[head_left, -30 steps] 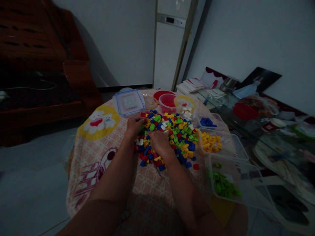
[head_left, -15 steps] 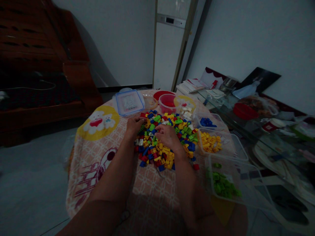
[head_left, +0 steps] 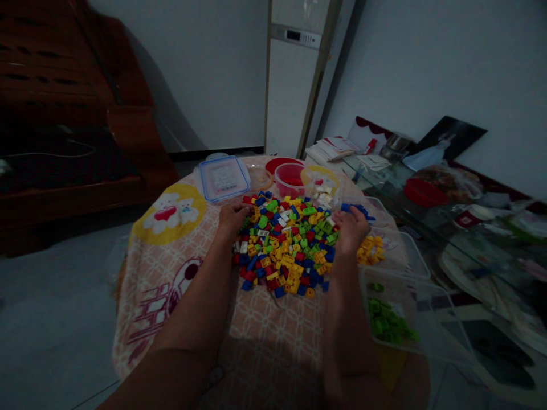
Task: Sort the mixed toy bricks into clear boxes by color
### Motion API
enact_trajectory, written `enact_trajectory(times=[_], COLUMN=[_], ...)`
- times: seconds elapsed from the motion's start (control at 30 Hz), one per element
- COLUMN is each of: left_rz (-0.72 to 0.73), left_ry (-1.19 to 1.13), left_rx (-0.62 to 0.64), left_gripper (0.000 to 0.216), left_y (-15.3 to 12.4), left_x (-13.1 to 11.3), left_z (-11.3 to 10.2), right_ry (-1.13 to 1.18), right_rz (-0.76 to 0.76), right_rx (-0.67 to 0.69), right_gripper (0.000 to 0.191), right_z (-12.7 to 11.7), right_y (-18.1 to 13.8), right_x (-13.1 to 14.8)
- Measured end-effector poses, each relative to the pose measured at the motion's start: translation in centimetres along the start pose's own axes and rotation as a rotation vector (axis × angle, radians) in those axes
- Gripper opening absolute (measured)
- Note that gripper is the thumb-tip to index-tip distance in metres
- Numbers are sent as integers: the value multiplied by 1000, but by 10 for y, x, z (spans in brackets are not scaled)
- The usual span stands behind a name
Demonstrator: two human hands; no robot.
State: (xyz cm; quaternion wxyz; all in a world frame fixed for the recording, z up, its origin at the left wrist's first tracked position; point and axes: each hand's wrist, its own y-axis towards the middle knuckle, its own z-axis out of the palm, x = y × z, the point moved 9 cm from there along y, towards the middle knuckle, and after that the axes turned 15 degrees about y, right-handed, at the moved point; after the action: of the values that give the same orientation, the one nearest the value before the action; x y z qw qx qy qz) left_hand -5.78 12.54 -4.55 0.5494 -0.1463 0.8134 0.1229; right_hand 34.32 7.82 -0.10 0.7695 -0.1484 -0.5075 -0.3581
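Observation:
A heap of small toy building bricks (head_left: 290, 250) in red, yellow, blue, green and white lies on the round table. My left hand (head_left: 232, 221) rests at the heap's left edge with its fingers curled down; whatever they hold is hidden. Over the heap's right edge is my right hand (head_left: 352, 229), fingers bent together, close to the clear box of blue bricks (head_left: 361, 212). Anything in its fingertips is too dark to make out. Its wrist partly covers the box of yellow bricks (head_left: 371, 250). Nearer me stands a clear box with green bricks (head_left: 391, 322).
White bricks (head_left: 323, 195) sit in a clear container behind the heap, beside a pink-red tub (head_left: 290, 176). A blue-rimmed lid (head_left: 224, 177) lies at the back left. A cluttered glass table (head_left: 384, 182) adjoins on the right, and a wooden bench (head_left: 137, 136) stands at left.
My right hand has moved right, from the middle of the heap to its right edge by the blue and yellow boxes. My left hand has stayed at the heap's left edge.

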Motion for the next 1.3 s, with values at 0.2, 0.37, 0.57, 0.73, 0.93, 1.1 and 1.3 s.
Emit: enact_trajectory(times=[0.2,0.37,0.57,0.73,0.93,1.1,1.3], left_rz=[-1,8,4,-2,-4,-16,-19], left_ry=[0,-19,-2,19,-23,-69,-60], left_rx=[8,10,6,4,17,30,45], left_gripper=[17,17,17,15,14,13,12], left_y=[2,4,4,3,1,2,3], left_x=[6,8,8,5,4,6,7], left_z=[2,3,3,2,3,4,5], right_ry=[-34,-77,-88,-26,-182,-610,-1184], right_rz=[-85,-152,-214,-146,190,186,-201], right_rx=[-86,-83,-49,-13,619,1287,1551], right_gripper=[71,74,77,57,26,6,17], right_z=[-31,-29,-24,-12,79,141,153], right_y=[24,24,18,10,-62,-182,-251], right_x=[0,2,11,19,5,-17,-24])
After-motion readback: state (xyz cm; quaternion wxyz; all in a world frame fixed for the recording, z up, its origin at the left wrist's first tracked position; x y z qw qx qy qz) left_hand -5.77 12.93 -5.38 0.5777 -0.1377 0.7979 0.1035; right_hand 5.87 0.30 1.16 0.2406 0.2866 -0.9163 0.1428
